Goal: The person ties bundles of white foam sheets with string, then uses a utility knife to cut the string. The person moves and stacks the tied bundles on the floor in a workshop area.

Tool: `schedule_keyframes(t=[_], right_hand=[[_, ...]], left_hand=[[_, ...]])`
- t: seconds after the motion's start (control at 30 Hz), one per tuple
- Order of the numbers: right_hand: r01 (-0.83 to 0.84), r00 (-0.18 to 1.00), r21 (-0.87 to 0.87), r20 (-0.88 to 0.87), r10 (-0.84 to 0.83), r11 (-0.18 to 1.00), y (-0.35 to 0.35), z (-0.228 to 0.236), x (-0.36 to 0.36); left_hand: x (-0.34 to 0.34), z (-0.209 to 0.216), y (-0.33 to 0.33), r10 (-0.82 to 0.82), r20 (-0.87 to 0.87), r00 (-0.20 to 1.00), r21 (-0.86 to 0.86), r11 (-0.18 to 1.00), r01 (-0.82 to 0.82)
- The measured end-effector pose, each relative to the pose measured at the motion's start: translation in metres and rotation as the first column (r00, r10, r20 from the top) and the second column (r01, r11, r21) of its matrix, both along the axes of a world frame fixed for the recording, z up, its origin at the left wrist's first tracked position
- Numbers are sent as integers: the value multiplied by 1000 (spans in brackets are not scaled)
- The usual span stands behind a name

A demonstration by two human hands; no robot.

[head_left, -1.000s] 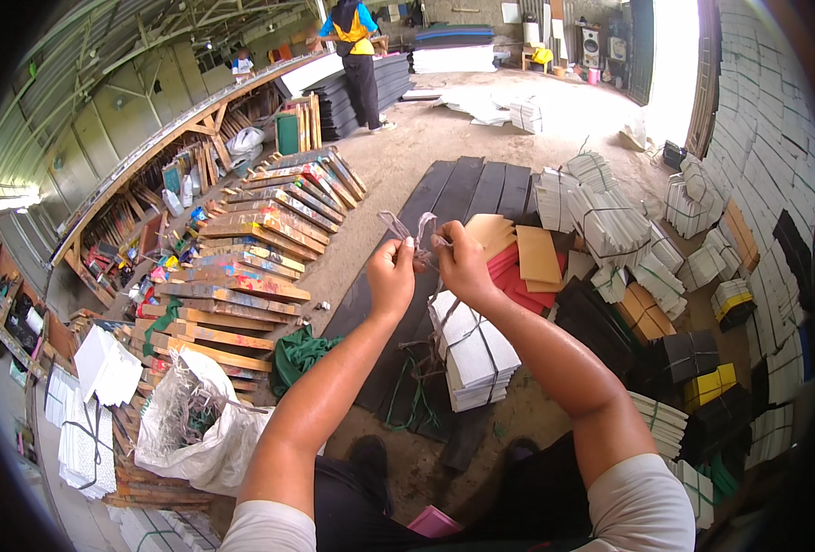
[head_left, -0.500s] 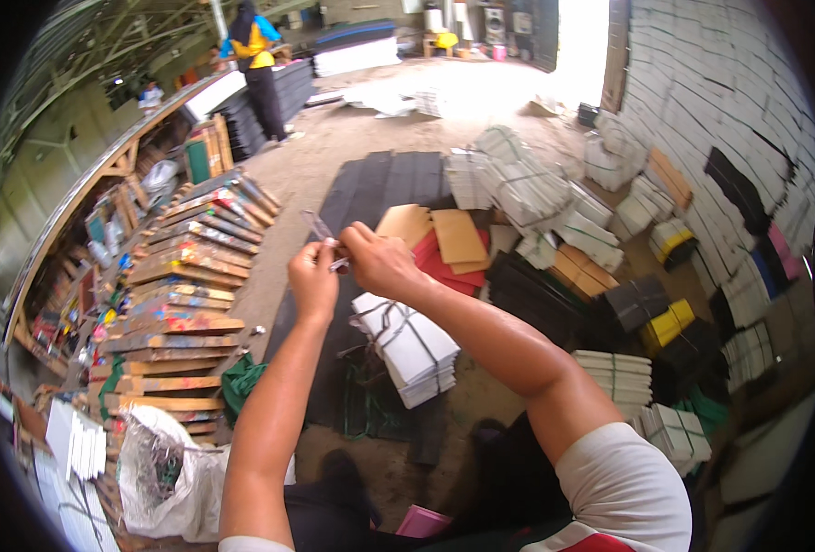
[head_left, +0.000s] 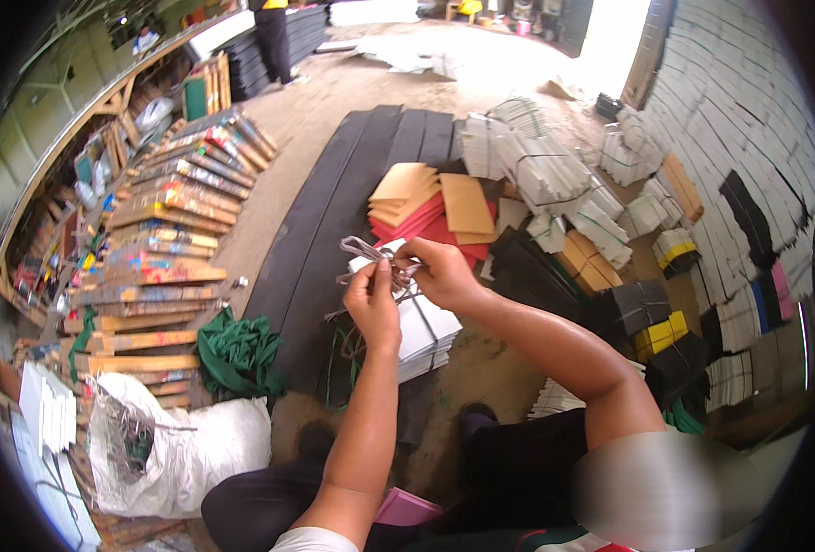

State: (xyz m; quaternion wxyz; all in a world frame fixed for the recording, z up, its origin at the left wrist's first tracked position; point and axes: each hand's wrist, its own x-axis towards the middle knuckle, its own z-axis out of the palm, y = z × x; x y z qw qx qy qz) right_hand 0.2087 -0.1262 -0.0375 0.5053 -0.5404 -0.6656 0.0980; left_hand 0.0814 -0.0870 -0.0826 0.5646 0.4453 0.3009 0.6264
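Head view, clock directions read from the paired hands.

Item: left hand, bare; thumb and fingers pinched on grey cord.
Item: right hand, bare, just beside it at 3 o'clock; fingers bent in on the same cord.
Item: grey cord, looped, gathered between both hands, one loop standing out at 10 o'clock.
Item: white stack of sheets, at 5 o'clock, dark cord across it; upper face partly hidden by hands and left forearm.

Changes from half a second ago: hands now overlap the stack's upper part, formerly beyond its edge; cord loop shows larger; the co-worker, then in view with the upper body, now shows mainly as dark-clad legs at 11 o'clock.

Surroundings: black mats, long, laid side by side, toward 11 o'clock; tan sheets and red sheets, 1 o'clock; white bundles, tied, 2 o'clock; yellow bundle, between 3 and 4; green cloth, crumpled, 8 o'clock; white sack, open-mouthed, beyond it; wooden boards, ranked, between 9 and 10.
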Motion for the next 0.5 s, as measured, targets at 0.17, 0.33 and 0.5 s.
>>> schedule_keyframes(t=[0.17, 0.33, 0.5], right_hand=[[-32, 999, -241, 15, 37, 970, -4, 0, -17], [-51, 995, -187, 70, 65, 981, 7, 4, -32], [-22, 994, -63, 108, 29, 998, 11, 3, -43]], left_hand=[[-26, -11, -16, 110, -37, 993, 31, 994, -109], [-38, -18, -11, 185, -53, 981, 35, 982, -184], [-39, -18, -10, 316, -89, 944, 111, 946, -306]])
